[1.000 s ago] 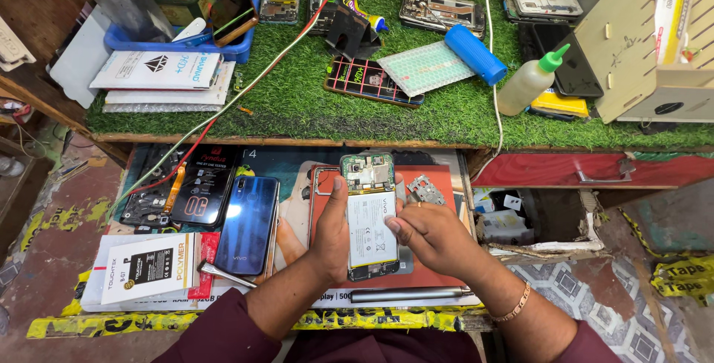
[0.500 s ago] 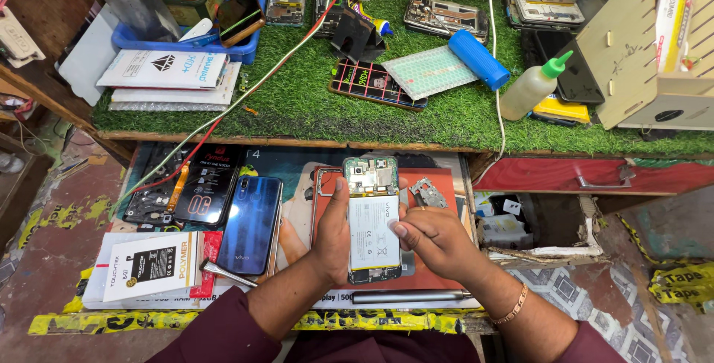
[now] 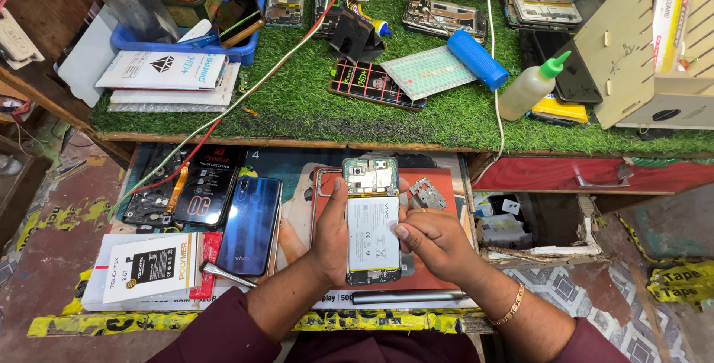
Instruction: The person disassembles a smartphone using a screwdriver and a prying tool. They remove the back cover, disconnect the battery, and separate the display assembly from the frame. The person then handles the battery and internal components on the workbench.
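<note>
While the left hand cradles the opened phone from its left side, fingers wrapped behind it and thumb lying along its edge, the right hand presses its thumb down on the white battery that fills the middle of the phone's bared back. Both grips are closed on that one handset, held just above an orange mat near the front edge of the lower desk, with the green circuit board showing at its top end. By the look of it, the battery is being seated or pressed flat into its bay; I would judge that steady, even thumb pressure matters here, with the left hand bracing the frame so it does not twist.

Just left of the hands lies a blue phone back cover, and beyond it a boxed battery pack toward the front left corner. A small metal shield rests on the mat just right of the phone. On the grass-covered upper shelf stand a green-capped squeeze bottle and a blue cylinder.
</note>
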